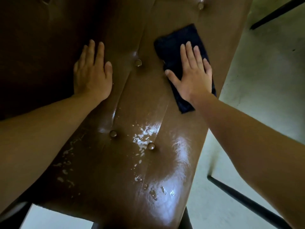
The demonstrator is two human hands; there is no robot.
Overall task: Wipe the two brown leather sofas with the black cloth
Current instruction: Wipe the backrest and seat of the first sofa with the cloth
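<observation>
A brown leather sofa (142,100) with round tufted buttons fills the middle of the view. Its near part glistens with wet droplets and streaks (145,134). A folded black cloth (173,42) lies flat on the leather toward the right edge. My right hand (191,71) presses down on the cloth with straight, spread fingers. My left hand (92,71) rests flat on the bare leather to the left, fingers straight, holding nothing. The left part of the sofa is in deep shadow.
Pale floor (264,80) shows along the right side and at the bottom left. A black metal leg or frame bar (244,200) crosses the floor at lower right, and another dark bar (277,12) sits at the top right corner.
</observation>
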